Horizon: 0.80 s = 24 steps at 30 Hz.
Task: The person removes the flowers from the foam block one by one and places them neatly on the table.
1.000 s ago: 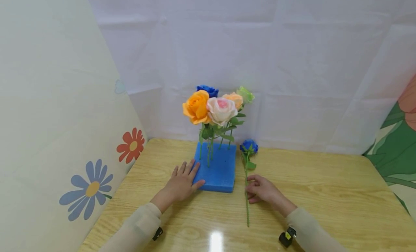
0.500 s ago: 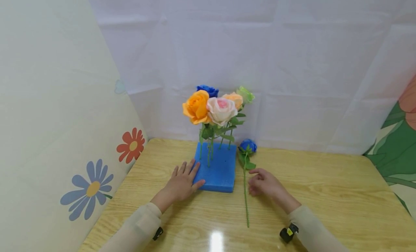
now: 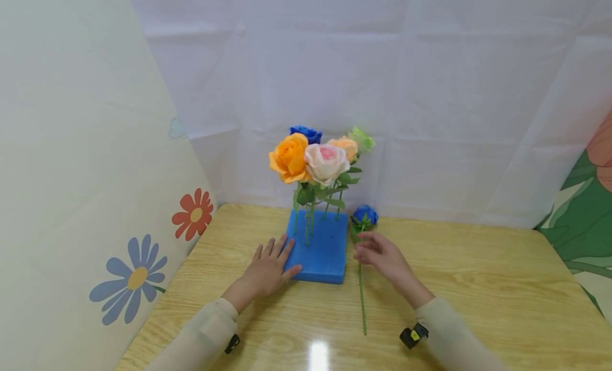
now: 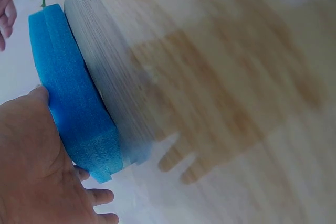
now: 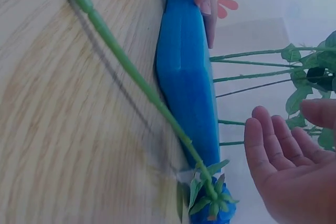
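Note:
My left hand [image 3: 268, 270] rests with spread fingers on the left front edge of a blue foam block [image 3: 319, 254]. Its thumb lies over the edge in the left wrist view, against the foam block [image 4: 73, 82]. Upright in the block stand an orange rose [image 3: 289, 158], a pale pink rose [image 3: 327, 162], a blue rose, a peach rose [image 3: 345, 146] and a green one [image 3: 362, 140]. Another blue rose [image 3: 365, 216] lies on the table right of the block. My right hand [image 3: 382, 256] hovers over its upper stem, holding nothing; the right wrist view shows loosely bent fingers [image 5: 278, 145] apart from the stem [image 5: 131, 72].
The wooden table [image 3: 478, 286] reaches back to a hanging white cloth [image 3: 454, 121]. At the left is a wall [image 3: 95, 148] with painted flowers. Another printed panel [image 3: 588, 201] stands at the right.
My right hand has let go of the lying blue rose's stem, drawn off it, then moved up toward the flower head. The rose shifted slightly left. My left hand has stayed put.

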### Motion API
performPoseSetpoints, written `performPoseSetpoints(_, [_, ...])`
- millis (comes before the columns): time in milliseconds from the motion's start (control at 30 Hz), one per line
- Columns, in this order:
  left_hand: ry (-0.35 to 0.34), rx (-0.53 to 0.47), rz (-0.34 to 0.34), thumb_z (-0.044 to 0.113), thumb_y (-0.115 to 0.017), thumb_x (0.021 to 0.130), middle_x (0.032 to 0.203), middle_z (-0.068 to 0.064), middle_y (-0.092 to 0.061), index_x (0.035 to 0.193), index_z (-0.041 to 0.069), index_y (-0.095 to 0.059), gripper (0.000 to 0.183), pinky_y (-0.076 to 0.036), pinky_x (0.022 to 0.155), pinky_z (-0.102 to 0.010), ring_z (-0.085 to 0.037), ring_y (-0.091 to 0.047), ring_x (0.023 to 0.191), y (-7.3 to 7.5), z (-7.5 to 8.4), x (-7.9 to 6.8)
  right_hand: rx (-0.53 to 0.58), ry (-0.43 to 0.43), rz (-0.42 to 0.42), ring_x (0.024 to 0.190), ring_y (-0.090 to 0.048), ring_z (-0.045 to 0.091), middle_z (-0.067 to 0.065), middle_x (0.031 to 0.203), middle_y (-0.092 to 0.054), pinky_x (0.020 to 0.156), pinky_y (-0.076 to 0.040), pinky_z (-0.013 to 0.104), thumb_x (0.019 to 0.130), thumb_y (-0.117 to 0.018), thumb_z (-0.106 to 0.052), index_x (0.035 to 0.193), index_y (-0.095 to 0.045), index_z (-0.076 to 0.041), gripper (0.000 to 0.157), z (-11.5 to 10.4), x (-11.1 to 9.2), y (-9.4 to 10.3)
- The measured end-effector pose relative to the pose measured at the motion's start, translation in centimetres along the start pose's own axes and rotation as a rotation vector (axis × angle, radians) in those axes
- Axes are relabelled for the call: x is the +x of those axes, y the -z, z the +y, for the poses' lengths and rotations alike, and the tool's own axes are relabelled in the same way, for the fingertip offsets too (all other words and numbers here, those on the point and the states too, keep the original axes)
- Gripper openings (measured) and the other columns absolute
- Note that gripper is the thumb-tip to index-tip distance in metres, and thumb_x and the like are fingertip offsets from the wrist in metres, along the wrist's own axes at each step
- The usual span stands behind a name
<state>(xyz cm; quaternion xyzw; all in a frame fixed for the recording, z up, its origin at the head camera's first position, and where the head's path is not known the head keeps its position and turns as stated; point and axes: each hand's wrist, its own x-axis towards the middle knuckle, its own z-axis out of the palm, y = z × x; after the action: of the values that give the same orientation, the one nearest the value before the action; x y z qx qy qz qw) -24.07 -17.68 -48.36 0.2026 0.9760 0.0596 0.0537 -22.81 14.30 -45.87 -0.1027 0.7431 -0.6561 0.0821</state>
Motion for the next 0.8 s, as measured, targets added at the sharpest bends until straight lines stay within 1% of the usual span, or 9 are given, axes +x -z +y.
performPoseSetpoints(167, [0.000,0.006,-0.004,0.062,-0.035,0.105,0.170,-0.016,-0.009,0.163,0.009,-0.018,0.081,-0.014,0.118,-0.068,-0.049,-0.015,0.151,0.0,-0.1,0.0,0.022,0.042,0.007,0.118,-0.064,0.035,0.029,0.135,-0.058,0.095,-0.056,0.037,0.100,-0.063,-0.008,0.142,-0.049,0.003,0.045,-0.7,0.4,-1.1])
performPoseSetpoints(367, [0.004,0.010,-0.007,0.063,-0.034,0.104,0.170,-0.016,-0.009,0.163,0.009,-0.017,0.081,-0.014,0.118,-0.068,-0.049,-0.014,0.152,-0.1,-0.1,0.1,0.035,0.106,-0.008,0.122,-0.061,0.038,0.031,0.138,-0.055,0.099,-0.054,0.043,0.101,-0.061,-0.006,0.144,-0.046,0.007,0.047,-1.3,1.0,-2.2])
performPoseSetpoints(433, [0.002,0.012,-0.004,0.063,-0.034,0.104,0.170,-0.016,-0.009,0.163,0.009,-0.018,0.081,-0.014,0.118,-0.068,-0.049,-0.014,0.152,-0.2,-0.1,0.1,0.038,0.123,-0.008,0.123,-0.060,0.039,0.031,0.139,-0.054,0.099,-0.053,0.043,0.101,-0.060,-0.005,0.144,-0.045,0.007,0.047,-1.3,1.2,-2.5])
performPoseSetpoints(600, [0.001,0.013,0.000,0.063,-0.034,0.104,0.169,-0.016,-0.009,0.163,0.009,-0.018,0.082,-0.014,0.118,-0.068,-0.049,-0.015,0.151,-0.1,-0.1,0.1,0.050,0.139,0.014,0.125,-0.059,0.039,0.029,0.140,-0.054,0.099,-0.054,0.039,0.100,-0.061,-0.003,0.143,-0.047,0.005,0.046,-1.4,1.7,-3.3])
performPoseSetpoints(733, [0.003,0.016,0.000,0.063,-0.034,0.104,0.169,-0.017,-0.010,0.163,0.009,-0.018,0.081,-0.015,0.118,-0.068,-0.049,-0.015,0.151,-0.1,-0.1,0.1,0.076,0.146,0.018,0.125,-0.059,0.039,0.029,0.140,-0.054,0.100,-0.053,0.040,0.100,-0.061,-0.001,0.142,-0.048,0.006,0.045,-1.4,2.2,-4.0])
performPoseSetpoints(800, [0.005,0.017,0.000,0.063,-0.034,0.104,0.169,-0.017,-0.010,0.163,0.009,-0.018,0.081,-0.015,0.118,-0.068,-0.049,-0.015,0.151,-0.1,0.0,0.1,0.075,0.148,0.023,0.125,-0.059,0.038,0.027,0.139,-0.056,0.100,-0.053,0.040,0.100,-0.062,-0.002,0.141,-0.049,0.005,0.044,-1.4,2.5,-4.3])
